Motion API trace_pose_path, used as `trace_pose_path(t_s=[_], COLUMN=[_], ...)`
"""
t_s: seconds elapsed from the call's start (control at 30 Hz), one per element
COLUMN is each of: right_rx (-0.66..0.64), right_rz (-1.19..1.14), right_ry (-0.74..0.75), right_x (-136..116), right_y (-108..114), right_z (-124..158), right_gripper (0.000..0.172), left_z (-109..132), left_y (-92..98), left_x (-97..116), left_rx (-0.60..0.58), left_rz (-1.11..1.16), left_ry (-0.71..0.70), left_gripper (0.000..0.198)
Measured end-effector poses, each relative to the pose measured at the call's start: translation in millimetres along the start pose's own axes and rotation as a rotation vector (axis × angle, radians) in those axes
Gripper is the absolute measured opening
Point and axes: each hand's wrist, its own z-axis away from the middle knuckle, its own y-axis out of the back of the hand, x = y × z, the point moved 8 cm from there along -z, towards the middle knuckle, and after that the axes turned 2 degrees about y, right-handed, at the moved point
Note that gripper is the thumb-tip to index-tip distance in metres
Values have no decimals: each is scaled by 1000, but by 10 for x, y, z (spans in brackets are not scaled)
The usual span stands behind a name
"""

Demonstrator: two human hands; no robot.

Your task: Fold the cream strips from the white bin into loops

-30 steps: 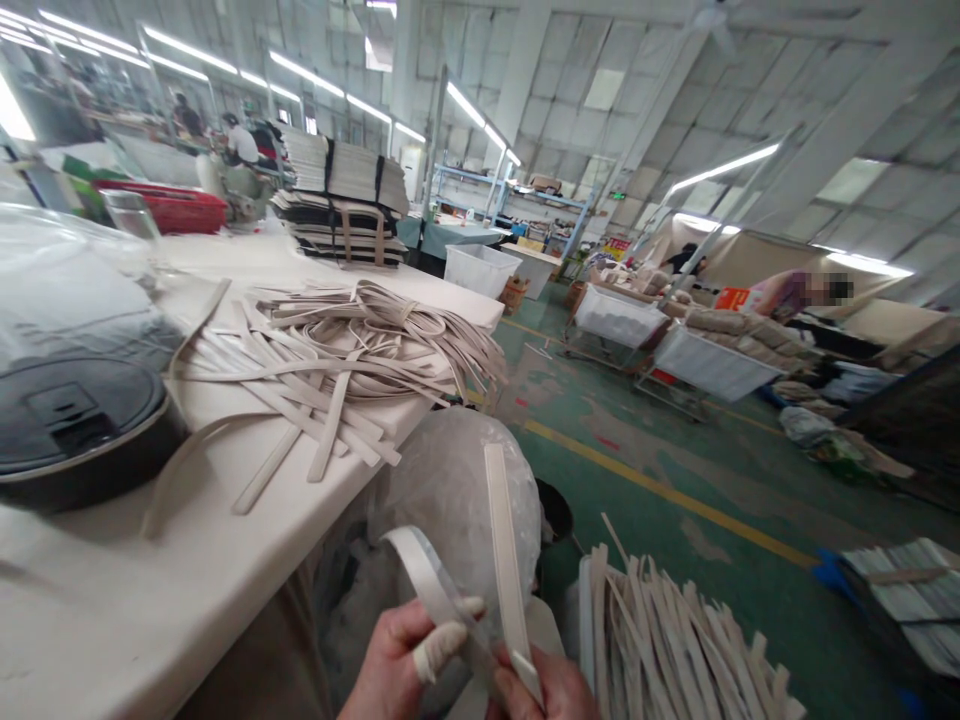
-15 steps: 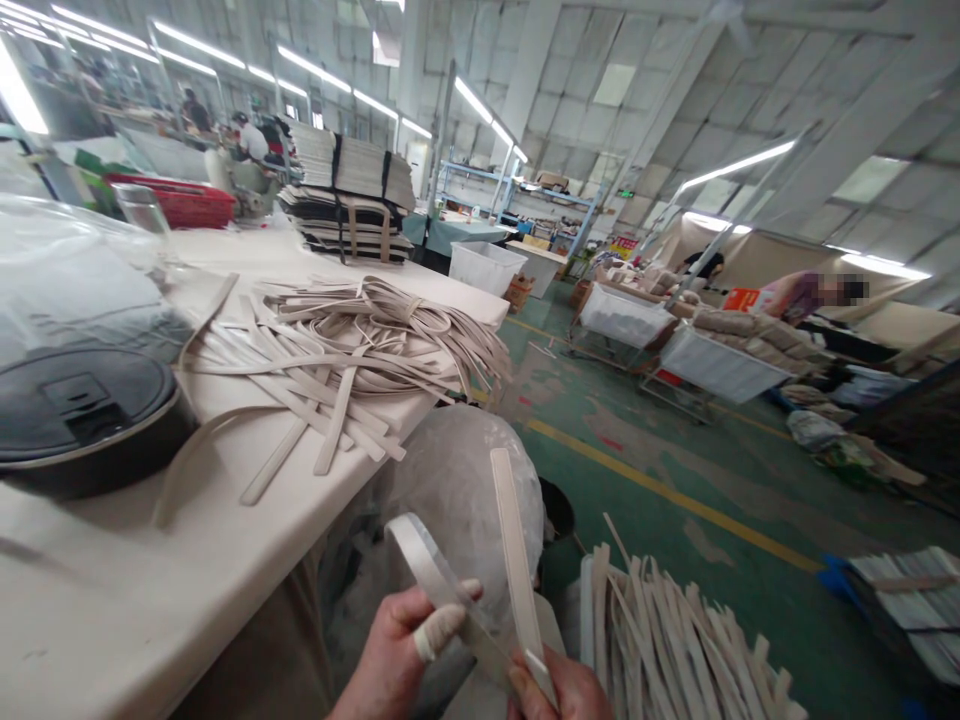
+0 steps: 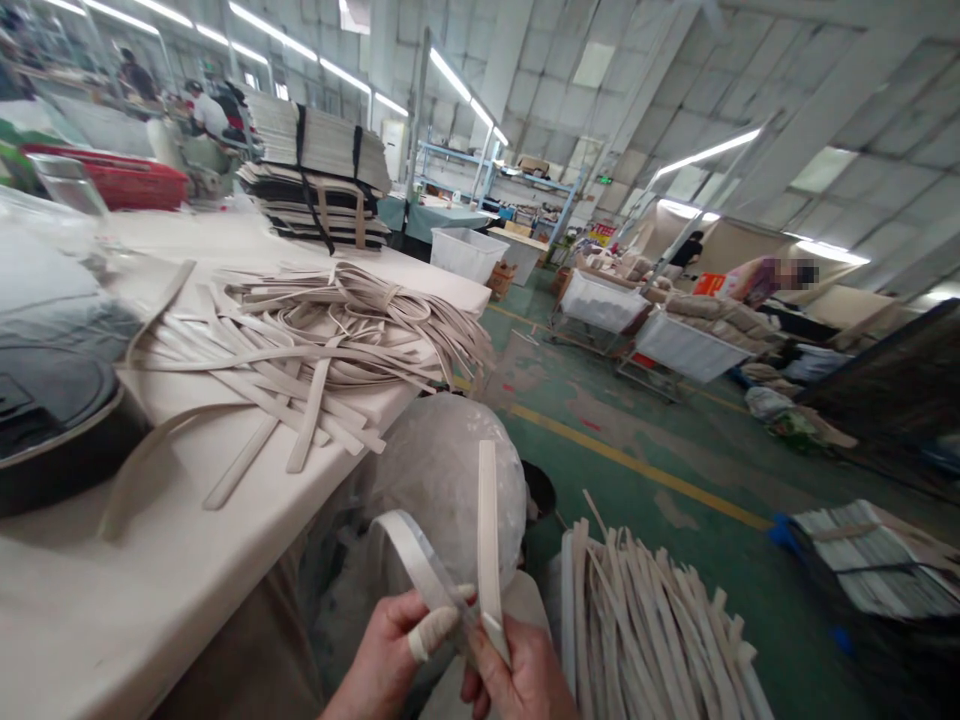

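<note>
Left hand [image 3: 390, 635] pinching a curved pale strip [image 3: 412, 553], right hand [image 3: 529, 665] gripping an upright strip end [image 3: 487, 520] beside it, loose straps [image 3: 315, 353] heaped on a white counter [image 3: 165, 580], strapped stack [image 3: 330, 142] behind, more strips [image 3: 652, 610] bunched in a bin.

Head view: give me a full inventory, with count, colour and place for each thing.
held strip: one or two (unclear), beige, in both hands
loose strips: many, beige, piled on table
table: one, cream, left
round lidded container: one, black, table's left
strapped stack: one, pale and black, table's far end
basket: one, red, far left
plastic bag: one, translucent, beside table
strip bin: one, whitish, lower right, full of beige strips
large tubs: three, white, mid background
strapped bundle: one, pale, right
tube lights: several, white, overhead
co-workers: at least four, background
left hand: one, lower middle, off-white finger covering
right hand: one, lower middle
</note>
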Motion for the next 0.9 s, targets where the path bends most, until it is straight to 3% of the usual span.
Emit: trace_pose_path(t_s=[0.07,0.17,0.23,0.3,0.4,0.5,0.57,0.67,0.73,0.8,0.9], right_rx=[56,244,326,292,118,-2,-8,76,112,92,55], right_rz=[-80,-232,-316,-352,-360,-373,-380,-440,-549,-634,-582], right_ry=[59,84,86,130,217,286,274,159,108,55,-117], right_x=[-80,-31,34,5,-167,-298,-265,-73,19,68,200], right_y=[31,276,409,401,182,-20,-56,42,159,284,533], right_z=[-72,-204,-303,-411,-523,-556,-566,-533,-415,-202,260], right_gripper=[66,62,57,49,36,25,28,44,55,61,59], left_z=[12,35,68,113,188,216,199,150,95,7,-168], left_y=[-67,100,145,67,-107,-157,-131,-3,192,444,860], left_x=[7,71,67,24,-51,-138,-260,-621,-909,-1117,-1146], left_rx=[-27,140,177,129,43,1,-51,-83,51,262,571], left_rz=[28,52,117,175,208,213,207,270,377,483,566], left_ry=[8,41,116,203,282,318,375,571,700,728,571], left_gripper=[50,48,51,53,51,50,57,70,64,50,27])
